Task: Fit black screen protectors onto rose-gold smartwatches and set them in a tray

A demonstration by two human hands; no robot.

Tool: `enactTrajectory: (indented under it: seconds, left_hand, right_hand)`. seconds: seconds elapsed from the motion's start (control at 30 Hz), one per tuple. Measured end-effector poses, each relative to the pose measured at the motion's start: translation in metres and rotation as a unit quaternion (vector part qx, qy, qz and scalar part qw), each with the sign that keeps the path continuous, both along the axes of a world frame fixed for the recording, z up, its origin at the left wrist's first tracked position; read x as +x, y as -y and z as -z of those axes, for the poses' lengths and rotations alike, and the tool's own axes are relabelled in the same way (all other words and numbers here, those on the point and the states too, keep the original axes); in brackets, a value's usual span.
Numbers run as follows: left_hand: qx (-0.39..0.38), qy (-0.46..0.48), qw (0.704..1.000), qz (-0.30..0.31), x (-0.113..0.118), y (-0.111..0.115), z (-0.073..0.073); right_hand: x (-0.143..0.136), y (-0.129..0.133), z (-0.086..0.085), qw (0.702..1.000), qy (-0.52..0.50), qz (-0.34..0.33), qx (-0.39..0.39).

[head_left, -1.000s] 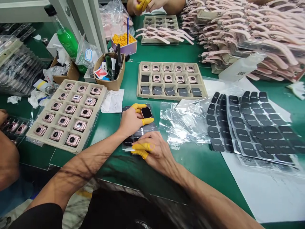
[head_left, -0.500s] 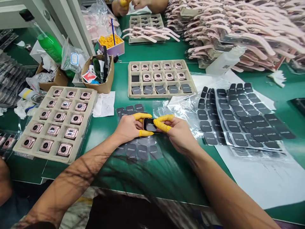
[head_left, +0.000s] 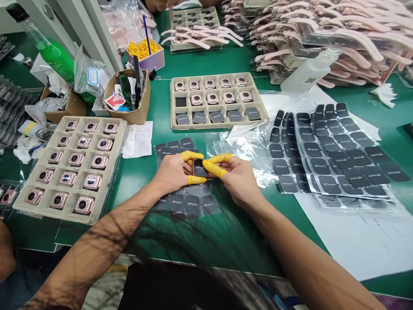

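Over the green table, my left hand (head_left: 172, 172) grips a smartwatch body (head_left: 200, 168) by its edges, with yellow covers on the fingertips. A dark film with white lettering shows on its face. My right hand (head_left: 240, 178) pinches the watch's right side, its yellow-covered thumb pressed on the face and the fingers partly behind. Beneath the hands lies a clear sheet of dark square films (head_left: 192, 204), partly hidden. Behind them, a beige compartment tray (head_left: 219, 128) holds pink watch bodies and, along its front row, dark-faced ones.
Another tray (head_left: 69, 215) of pink watch bodies lies at left. Film sheets (head_left: 329, 185) overlap on white paper (head_left: 358, 241) at right. A cardboard box (head_left: 142, 107) of odds and ends, a white bottle (head_left: 306, 75) and piled pink straps (head_left: 322, 30) stand behind. A co-worker's hand (head_left: 164, 4) shows at the top.
My right thumb has shifted slightly left across the watch face, and the right hand's fingers have closed further round its side. The view has shifted slightly.
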State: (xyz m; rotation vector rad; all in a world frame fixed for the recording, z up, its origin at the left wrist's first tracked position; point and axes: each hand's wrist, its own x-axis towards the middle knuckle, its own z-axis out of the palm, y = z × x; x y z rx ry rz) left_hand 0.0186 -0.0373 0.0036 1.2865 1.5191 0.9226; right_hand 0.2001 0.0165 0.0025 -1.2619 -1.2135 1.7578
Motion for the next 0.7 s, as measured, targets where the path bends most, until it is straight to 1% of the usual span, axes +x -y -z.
enactTrajectory:
  seconds: [0.27, 0.33, 0.4, 0.47, 0.53, 0.6, 0.7]
  left_hand:
    - [0.000, -0.010, 1.000, 0.000, 0.0005, 0.0009, 0.0004]
    - [0.002, -0.013, 1.000, 0.001, 0.0009, 0.0017, 0.0013]
    - [0.006, -0.011, 1.000, -0.001, 0.0010, 0.0024, 0.0026]
    - [0.012, 0.003, 1.000, -0.007, 0.0008, 0.0028, 0.0039]
    - [0.016, 0.025, 0.999, -0.013, 0.0003, 0.0028, 0.0048]
    - [0.014, 0.038, 0.999, -0.020, -0.0003, 0.0025, 0.0051]
    - [0.015, 0.027, 0.999, -0.035, -0.0003, 0.0023, 0.0044]
  right_hand:
    - [0.0011, 0.0007, 0.0036, 1.000, 0.012, -0.016, 0.014]
    - [0.0014, 0.0010, 0.0053, 0.999, 0.032, -0.021, 0.029]
    - [0.0015, 0.0014, 0.0070, 0.997, 0.057, -0.003, 0.045]
    - [0.0011, 0.0019, 0.0082, 0.997, 0.049, 0.006, 0.058]
    - [0.0005, 0.0027, 0.0088, 0.997, 0.019, -0.017, 0.072]
    - [0.0000, 0.0039, 0.0091, 0.995, 0.017, -0.039, 0.090]
    - [0.0012, 0.0050, 0.0093, 0.994, 0.043, -0.020, 0.098]
